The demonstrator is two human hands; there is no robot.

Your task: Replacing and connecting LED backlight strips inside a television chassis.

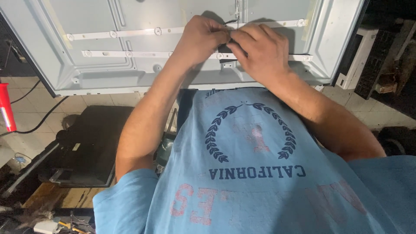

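Note:
A large pale grey metal back panel point(95, 73) of a flat screen lies in front of me, with two white light strips point(130, 32) carrying round lenses across it. My left hand point(200, 40) and my right hand point(259, 51) meet at the middle of the panel, between the two strips. Both pinch a thin black wire point(231, 21) with a small dark connector between the fingertips. The connector itself is mostly hidden by my fingers. My light blue shirt fills the lower part of the view.
A black device point(86, 147) sits on the tiled floor at lower left, with black cables beside it. A red tool handle point(6, 106) is at the far left. A white box point(357, 58) and dark equipment stand at the right.

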